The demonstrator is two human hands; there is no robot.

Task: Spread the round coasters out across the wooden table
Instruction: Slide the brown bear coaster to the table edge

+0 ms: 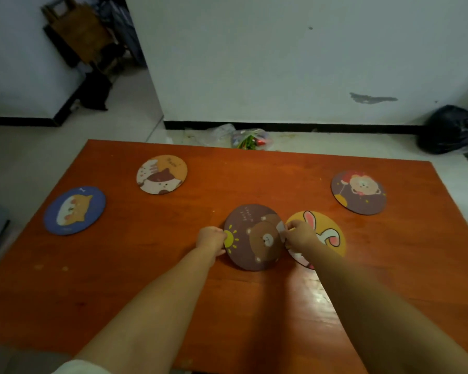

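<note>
Five coasters lie on my wooden table [173, 279]; three sit well apart, while the brown bear coaster [251, 238] overlaps the yellow rabbit coaster [327, 228]. My left hand [210, 240] pinches the bear's left rim, my right hand [300, 236] grips its right edge, directly over the overlap.

Two bare forearms reach in from the bottom edge, each ending in a bare hand — left hand [210, 240], right hand [300, 236]. No rings, watch or bracelets show. A pale, whitish sleeve edge [79, 368] shows at the lower left corner — nothing covers the right arm.
</note>
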